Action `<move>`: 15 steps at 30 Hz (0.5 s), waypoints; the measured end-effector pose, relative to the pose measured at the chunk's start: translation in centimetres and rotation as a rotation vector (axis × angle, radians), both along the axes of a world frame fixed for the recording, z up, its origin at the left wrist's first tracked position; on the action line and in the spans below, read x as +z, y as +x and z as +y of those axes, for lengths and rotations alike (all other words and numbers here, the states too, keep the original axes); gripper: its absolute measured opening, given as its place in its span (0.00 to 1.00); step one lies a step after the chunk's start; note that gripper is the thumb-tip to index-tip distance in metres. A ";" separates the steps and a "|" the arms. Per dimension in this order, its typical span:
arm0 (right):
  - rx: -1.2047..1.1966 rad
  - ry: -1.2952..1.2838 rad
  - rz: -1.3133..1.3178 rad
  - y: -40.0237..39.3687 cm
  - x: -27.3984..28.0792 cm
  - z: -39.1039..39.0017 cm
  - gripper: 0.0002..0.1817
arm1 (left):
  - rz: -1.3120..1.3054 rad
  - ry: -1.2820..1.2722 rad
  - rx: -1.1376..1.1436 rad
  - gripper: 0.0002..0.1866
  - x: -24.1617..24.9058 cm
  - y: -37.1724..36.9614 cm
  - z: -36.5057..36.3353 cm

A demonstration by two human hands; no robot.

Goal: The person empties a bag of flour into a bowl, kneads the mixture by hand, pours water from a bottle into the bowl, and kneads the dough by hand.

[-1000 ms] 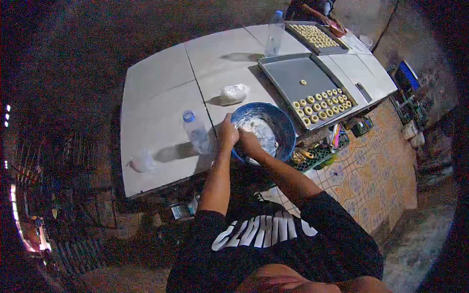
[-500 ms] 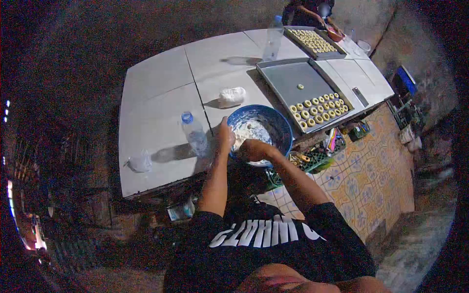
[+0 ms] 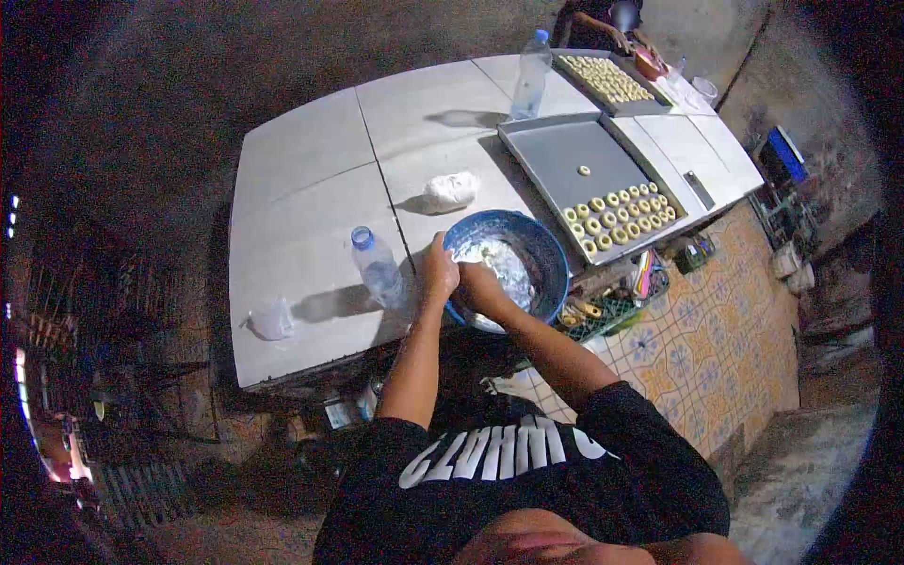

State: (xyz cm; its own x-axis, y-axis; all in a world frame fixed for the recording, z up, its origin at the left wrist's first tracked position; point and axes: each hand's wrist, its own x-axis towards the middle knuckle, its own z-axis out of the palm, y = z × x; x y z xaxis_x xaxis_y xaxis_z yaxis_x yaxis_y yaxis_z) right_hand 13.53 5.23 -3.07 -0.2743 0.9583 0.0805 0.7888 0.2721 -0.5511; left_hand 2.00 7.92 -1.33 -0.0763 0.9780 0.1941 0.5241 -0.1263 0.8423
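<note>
A blue bowl with a white, floury mixture inside stands at the table's near edge. My left hand is closed on the left side of its rim. Down in the bowl, close beside the left hand, my right hand looks curled over the mixture. Its fingertips are hidden, and whatever it may hold does not show. Just beyond the bowl lies a white, full plastic bag. An open clear plastic bottle is left of my hands.
Right of the bowl is a metal tray with rows of ring-shaped dough pieces. A capped bottle and a second filled tray stand farther back, near another person's hands at a reddish bowl. A green crate sits below.
My right hand has shifted left inside the bowl, closer to my left hand, and looks more upright. The left hand keeps its hold on the rim. The whole view has moved slightly.
</note>
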 end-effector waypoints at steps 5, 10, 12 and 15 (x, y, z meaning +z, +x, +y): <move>0.022 -0.063 0.131 1.4 -3.1 3.3 0.11 | -0.137 -0.072 -0.112 0.18 -0.3 -0.6 0.5; -0.002 0.286 0.112 1.5 -5.3 3.3 0.14 | -0.121 -0.081 -0.011 0.15 1.6 0.0 -0.5; -0.105 0.070 0.185 1.7 -4.9 3.5 0.20 | -0.115 -0.083 -0.025 0.15 2.0 -0.1 -0.8; -0.211 -0.061 0.191 1.4 -3.2 3.0 0.18 | -0.151 -0.198 -0.034 0.16 -1.9 -0.6 1.2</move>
